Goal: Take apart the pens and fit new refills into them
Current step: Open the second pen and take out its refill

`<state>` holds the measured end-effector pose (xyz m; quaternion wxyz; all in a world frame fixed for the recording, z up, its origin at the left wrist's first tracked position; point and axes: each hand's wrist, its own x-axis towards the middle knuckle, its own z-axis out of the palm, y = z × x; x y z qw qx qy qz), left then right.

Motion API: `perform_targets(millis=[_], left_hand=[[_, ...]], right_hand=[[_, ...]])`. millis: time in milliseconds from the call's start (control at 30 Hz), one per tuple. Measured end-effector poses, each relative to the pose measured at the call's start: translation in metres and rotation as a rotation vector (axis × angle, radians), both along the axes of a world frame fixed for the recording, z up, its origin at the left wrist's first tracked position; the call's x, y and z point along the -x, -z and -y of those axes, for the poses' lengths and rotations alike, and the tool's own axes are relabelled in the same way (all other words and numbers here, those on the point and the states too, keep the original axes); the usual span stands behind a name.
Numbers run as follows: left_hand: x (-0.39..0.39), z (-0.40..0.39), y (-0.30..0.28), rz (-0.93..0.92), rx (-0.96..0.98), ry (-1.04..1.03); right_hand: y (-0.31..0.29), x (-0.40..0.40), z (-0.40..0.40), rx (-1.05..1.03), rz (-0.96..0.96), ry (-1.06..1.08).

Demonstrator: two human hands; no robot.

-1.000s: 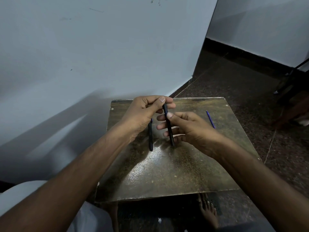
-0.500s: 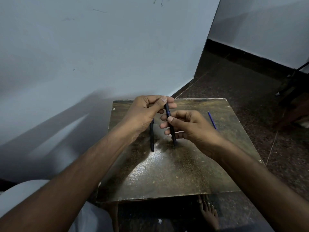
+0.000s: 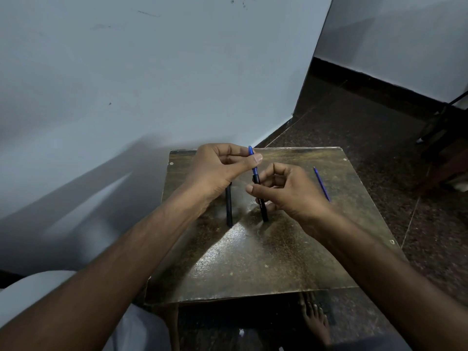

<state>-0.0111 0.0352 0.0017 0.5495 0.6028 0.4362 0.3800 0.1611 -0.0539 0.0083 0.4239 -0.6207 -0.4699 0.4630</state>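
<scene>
My left hand (image 3: 220, 167) pinches the upper end of a blue refill (image 3: 253, 160) between thumb and fingers. The refill's lower end runs into a black pen barrel (image 3: 262, 206), which my right hand (image 3: 288, 192) grips near its top. The barrel's lower tip is close to the table (image 3: 253, 262); contact cannot be told. A second black pen (image 3: 229, 209) lies on the table below my left wrist, partly hidden by it. A loose blue refill (image 3: 321, 183) lies on the table to the right of my right hand.
The small brown table stands against a white wall (image 3: 152, 84) at the left. Dark speckled floor (image 3: 379, 127) lies to the right and behind. A bare foot (image 3: 316, 320) shows under the table's front edge. Dark furniture legs (image 3: 445, 122) stand at far right.
The pen was one black piece held by both hands. Now my left hand has moved up and away, and a blue refill shows between it and the barrel.
</scene>
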Motion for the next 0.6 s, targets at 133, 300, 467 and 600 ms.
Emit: perform_targets(millis=[133, 300, 467, 600], left_hand=[[0.000, -0.004, -0.002, 0.024, -0.003, -0.082], [0.008, -0.011, -0.008, 0.048, -0.011, -0.130], [0.023, -0.020, -0.013, -0.002, -0.028, -0.203], [0.047, -0.032, -0.020, -0.209, -0.039, -0.189]], right_hand=[[0.004, 0.000, 0.002, -0.013, 0.059, -0.032], [0.003, -0.001, 0.001, -0.015, 0.113, -0.075], [0.004, 0.000, 0.001, -0.037, 0.232, -0.104], [0.005, -0.002, 0.001, -0.053, 0.248, -0.074]])
